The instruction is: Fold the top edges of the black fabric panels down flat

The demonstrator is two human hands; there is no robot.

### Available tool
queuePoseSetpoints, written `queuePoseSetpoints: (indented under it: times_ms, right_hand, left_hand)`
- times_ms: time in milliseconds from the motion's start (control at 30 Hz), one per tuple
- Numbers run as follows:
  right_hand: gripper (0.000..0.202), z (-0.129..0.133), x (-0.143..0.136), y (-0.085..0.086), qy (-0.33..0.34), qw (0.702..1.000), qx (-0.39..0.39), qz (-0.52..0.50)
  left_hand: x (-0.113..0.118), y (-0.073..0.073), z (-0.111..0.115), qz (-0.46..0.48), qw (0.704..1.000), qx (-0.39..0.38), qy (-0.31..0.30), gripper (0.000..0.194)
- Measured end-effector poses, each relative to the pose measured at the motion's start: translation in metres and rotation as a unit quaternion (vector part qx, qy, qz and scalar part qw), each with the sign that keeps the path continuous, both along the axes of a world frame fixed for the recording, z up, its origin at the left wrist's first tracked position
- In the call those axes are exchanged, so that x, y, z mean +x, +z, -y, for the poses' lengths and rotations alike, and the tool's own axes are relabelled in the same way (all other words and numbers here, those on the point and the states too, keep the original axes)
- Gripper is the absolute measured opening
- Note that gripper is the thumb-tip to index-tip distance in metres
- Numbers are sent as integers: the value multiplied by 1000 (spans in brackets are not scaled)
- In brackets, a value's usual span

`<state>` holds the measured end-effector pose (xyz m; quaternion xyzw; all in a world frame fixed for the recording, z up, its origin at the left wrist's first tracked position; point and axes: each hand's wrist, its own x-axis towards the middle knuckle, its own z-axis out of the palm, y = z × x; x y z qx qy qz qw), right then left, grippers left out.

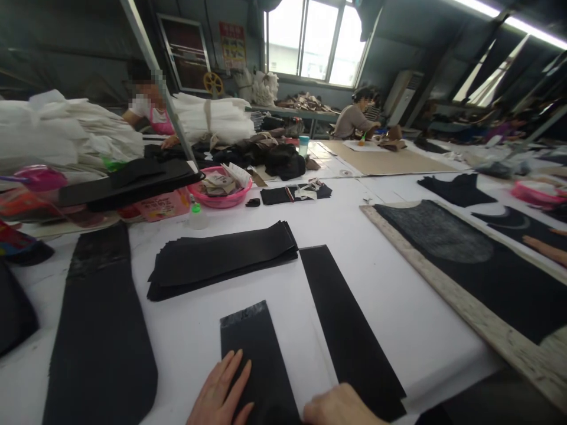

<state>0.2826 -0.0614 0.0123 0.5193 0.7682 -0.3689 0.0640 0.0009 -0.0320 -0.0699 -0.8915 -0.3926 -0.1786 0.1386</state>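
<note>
My left hand (pixel 221 389) lies with fingers spread on a black fabric panel (pixel 259 360), pressing on its left side. The panel has a greyish band with a small mark across its far end. My right hand (pixel 341 406) is curled closed at the bottom edge, by the panel's near right side; whatever its fingers hold is hidden. Just right of it a long black strip (pixel 349 324) stretches away over the white table (pixel 354 230). Beyond the panel sits a stack of black pieces (pixel 225 254), their edges fanned a little.
At left lies a large black piece (pixel 101 319). A pink basket (pixel 221 192) of scraps and a small green-capped bottle (pixel 196 215) stand farther back. To the right is a board (pixel 425 277) bearing black cloth. Two people work beyond the table; another person's hand (pixel 544 248) reaches in at right.
</note>
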Motion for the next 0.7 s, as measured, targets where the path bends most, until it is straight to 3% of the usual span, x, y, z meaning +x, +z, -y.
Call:
queuePoseSetpoints:
  times_ms: [100, 167, 300, 400, 500, 700]
  right_hand:
    - [12, -33, 29, 30, -143, 985, 96, -22]
    - [19, -59, 54, 38, -228, 959, 171, -2]
    - [19, -111, 94, 15, -354, 898, 221, 141]
    - [22, -135, 106, -9, -386, 881, 220, 163]
    - [25, -143, 109, -23, -394, 886, 206, 134]
    - [31, -130, 115, -21, -403, 887, 224, 18]
  left_hand:
    - [16, 2, -11, -8, 999, -2, -34, 47]
    - [23, 3, -15, -7, 999, -5, -44, 48]
    - [29, 5, -17, -2, 999, -34, -37, 49]
    - [30, 8, -16, -4, 999, -43, -31, 50]
    - [30, 9, -13, -12, 999, -40, -24, 51]
    - [31, 6, -6, 10, 998, -59, -19, 51]
